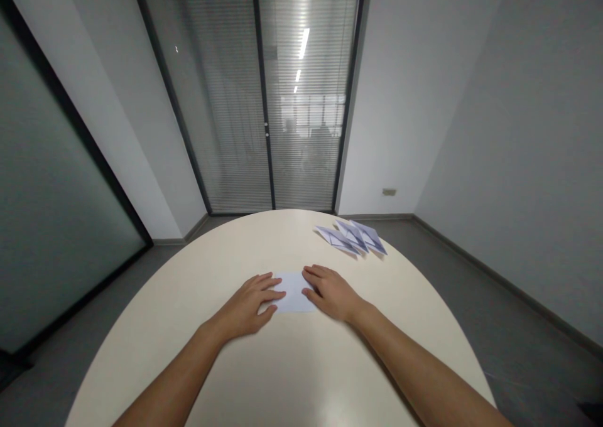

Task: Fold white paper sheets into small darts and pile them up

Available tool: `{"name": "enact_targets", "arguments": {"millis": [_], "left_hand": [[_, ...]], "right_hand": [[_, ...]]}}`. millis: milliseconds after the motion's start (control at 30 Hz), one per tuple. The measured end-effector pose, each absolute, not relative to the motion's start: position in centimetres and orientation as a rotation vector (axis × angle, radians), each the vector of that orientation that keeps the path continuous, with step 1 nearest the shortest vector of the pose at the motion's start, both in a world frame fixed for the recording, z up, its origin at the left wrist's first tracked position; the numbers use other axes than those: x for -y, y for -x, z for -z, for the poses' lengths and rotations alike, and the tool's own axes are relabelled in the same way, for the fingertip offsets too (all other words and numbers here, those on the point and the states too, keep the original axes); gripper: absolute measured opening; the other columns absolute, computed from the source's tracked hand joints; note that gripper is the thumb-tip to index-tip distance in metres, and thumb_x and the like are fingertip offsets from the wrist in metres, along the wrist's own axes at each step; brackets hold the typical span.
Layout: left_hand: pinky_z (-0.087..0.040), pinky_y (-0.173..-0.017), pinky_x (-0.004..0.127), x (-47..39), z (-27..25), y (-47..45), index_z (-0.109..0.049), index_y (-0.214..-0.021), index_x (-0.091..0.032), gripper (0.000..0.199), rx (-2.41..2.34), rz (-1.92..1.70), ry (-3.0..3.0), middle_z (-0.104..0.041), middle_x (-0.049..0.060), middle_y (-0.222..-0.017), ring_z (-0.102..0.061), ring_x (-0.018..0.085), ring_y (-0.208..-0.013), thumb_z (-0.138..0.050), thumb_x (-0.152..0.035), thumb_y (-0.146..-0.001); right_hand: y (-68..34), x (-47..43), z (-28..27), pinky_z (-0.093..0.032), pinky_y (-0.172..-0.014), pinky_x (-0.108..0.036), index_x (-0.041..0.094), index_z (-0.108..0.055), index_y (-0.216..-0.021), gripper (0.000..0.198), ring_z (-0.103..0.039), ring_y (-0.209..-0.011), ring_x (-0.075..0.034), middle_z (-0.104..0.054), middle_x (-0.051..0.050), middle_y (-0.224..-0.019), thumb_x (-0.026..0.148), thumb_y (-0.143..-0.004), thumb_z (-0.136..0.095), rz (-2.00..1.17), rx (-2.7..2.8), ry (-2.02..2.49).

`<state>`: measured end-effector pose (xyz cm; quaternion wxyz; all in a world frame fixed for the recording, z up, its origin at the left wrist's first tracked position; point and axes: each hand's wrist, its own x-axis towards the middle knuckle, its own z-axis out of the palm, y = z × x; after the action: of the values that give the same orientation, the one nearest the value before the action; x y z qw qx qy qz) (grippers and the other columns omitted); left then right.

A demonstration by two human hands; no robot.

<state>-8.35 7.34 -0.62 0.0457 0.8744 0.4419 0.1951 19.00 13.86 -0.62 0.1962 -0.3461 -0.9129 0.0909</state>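
Note:
A small white sheet of paper (293, 294) lies flat on the table in front of me. My left hand (254, 300) rests over its left edge, fingers spread and lying flat, holding nothing. On the opposite side, my right hand (332, 291) lies across the right edge with its fingers stretched out flat. Both hands cover the sheet's side edges; its middle shows between them. Several folded paper pieces (351, 237) with pointed ends lie overlapping in a row near the table's far right edge, apart from both hands.
The round cream-coloured table (188, 301) has a curved far edge. Beyond it stand a glass partition with blinds (226, 100) and pale walls (409, 100). A wall socket (389, 192) sits low at the back right. Grey floor (471, 276) surrounds the table.

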Motion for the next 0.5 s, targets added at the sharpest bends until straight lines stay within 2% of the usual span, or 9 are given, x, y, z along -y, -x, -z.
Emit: {"name": "enact_targets", "arguments": {"millis": [167, 300, 500], "left_hand": [[-0.037, -0.115, 0.050, -6.96, 1.24, 8.18, -0.062, -0.132, -0.030, 0.043, -1.366, -0.605, -2.683, -0.054, 0.006, -0.147, -0.048, 0.025, -0.137, -0.059, -0.021, -0.090], [-0.036, -0.116, 0.050, -6.82, 1.27, 7.77, -0.060, -0.134, -0.027, 0.045, -1.347, -0.624, -2.703, -0.054, 0.008, -0.147, -0.045, 0.027, -0.139, -0.064, -0.031, -0.089], [-0.039, -0.114, 0.049, -6.71, 0.89, 7.54, -0.057, -0.137, -0.027, 0.049, -1.388, -0.614, -2.679, -0.053, 0.007, -0.148, -0.043, 0.029, -0.139, -0.064, -0.038, -0.090]], "right_hand": [[-18.90, -13.91, 0.47, -0.042, -0.106, -0.044, 0.016, -0.065, -0.126, 0.036, -0.058, -0.119, -0.028, -0.066, -0.014, -0.128, 0.029, -0.095, -0.054, -0.265, 2.494, 0.970], [-18.98, -13.98, 0.56, -0.045, -0.100, -0.040, 0.017, -0.068, -0.122, 0.034, -0.061, -0.110, -0.025, -0.070, -0.012, -0.117, 0.021, -0.092, -0.052, -0.344, 2.419, 0.997], [-18.65, -14.28, 1.09, -0.051, -0.088, -0.035, 0.019, -0.067, -0.120, 0.036, -0.065, -0.095, -0.021, -0.071, -0.010, -0.114, 0.016, -0.089, -0.050, -0.634, 2.158, 1.021]]}}
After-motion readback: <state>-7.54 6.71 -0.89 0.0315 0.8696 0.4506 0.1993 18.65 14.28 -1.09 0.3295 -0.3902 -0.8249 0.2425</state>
